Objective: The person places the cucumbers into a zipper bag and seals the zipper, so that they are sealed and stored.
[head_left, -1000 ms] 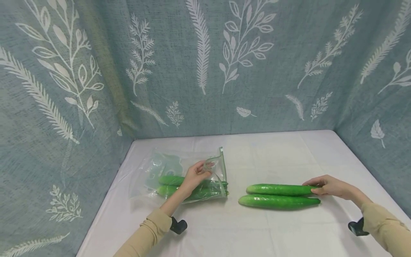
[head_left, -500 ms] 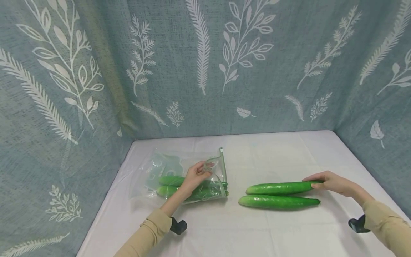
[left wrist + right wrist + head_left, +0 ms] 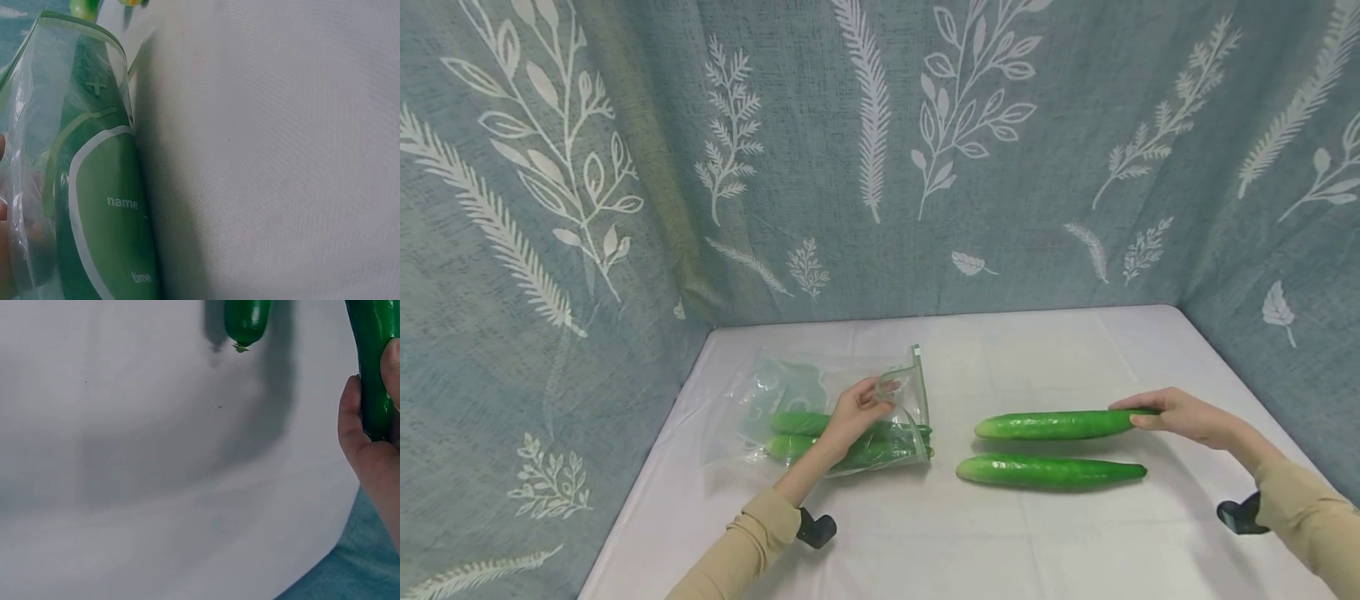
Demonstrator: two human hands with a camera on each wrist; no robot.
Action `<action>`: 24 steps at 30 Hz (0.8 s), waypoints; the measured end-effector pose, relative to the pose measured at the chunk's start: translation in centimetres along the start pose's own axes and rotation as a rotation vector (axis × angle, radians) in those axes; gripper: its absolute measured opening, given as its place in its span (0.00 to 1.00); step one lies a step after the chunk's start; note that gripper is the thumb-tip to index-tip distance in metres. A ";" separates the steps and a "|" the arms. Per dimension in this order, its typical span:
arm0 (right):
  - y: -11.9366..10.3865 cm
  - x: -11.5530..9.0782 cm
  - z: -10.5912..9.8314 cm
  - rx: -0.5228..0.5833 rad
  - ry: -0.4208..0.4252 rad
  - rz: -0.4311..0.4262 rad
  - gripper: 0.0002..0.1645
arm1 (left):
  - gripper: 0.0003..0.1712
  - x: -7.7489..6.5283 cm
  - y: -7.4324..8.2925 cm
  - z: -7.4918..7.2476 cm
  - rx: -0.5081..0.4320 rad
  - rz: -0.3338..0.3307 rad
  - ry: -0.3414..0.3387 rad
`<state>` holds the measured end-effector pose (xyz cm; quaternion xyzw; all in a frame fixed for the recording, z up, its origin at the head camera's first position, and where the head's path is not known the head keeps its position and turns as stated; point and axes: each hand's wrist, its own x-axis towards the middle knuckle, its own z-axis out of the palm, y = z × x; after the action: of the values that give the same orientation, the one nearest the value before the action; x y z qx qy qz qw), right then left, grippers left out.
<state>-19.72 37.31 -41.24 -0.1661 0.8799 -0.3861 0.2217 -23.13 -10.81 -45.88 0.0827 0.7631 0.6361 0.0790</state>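
My left hand [image 3: 850, 417] pinches the upper layer of a clear zip bag [image 3: 730, 421] near its mouth, which gapes to the right. Two green cucumbers [image 3: 790, 448] lie inside, side by side. In the left wrist view the bag [image 3: 115, 187] shows printed words "name" and "time", with only part of the hand at the edge. My right hand [image 3: 1187, 418] grips the right end of a third cucumber [image 3: 1045, 426], raised off the table above its shadow. Nearer me, another cucumber [image 3: 1051, 472] lies on the cloth; its tip [image 3: 247, 322] appears in the right wrist view.
A white cloth [image 3: 955, 542] covers the table. Blue-green curtains [image 3: 820, 150] with white leaf prints stand along the back and both sides. Dark wrist cameras [image 3: 817, 528] sit below both sleeves.
The right hand has lifted its cucumber, first the right end, then the whole of it, away from the one beside it. The left hand and bag stay in place.
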 end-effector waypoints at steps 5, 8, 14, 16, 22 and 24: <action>-0.8 -0.2 -0.8 -0.016 0.004 -0.003 0.26 | 0.27 -0.1 0.0 0.0 0.004 0.011 0.003; -1.2 -0.2 -1.3 -0.027 0.015 0.009 0.27 | 0.27 0.0 0.0 0.0 0.017 0.014 0.010; -2.2 -0.5 -2.1 -0.072 0.032 0.036 0.28 | 0.28 0.1 0.1 0.0 0.022 0.001 0.004; -2.4 -0.6 -2.3 -0.076 0.035 0.038 0.28 | 0.28 0.0 0.2 0.0 0.022 -0.003 0.003; -2.9 -0.9 -2.9 -0.082 0.065 0.051 0.29 | 0.28 0.0 0.3 0.0 0.015 -0.009 0.002; -3.0 -0.9 -3.0 -0.073 0.069 0.045 0.29 | 0.28 0.0 0.3 0.0 0.012 -0.007 0.001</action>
<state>-20.15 37.65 -36.93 -0.1407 0.9040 -0.3542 0.1936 -23.16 -10.79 -45.56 0.0801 0.7673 0.6312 0.0804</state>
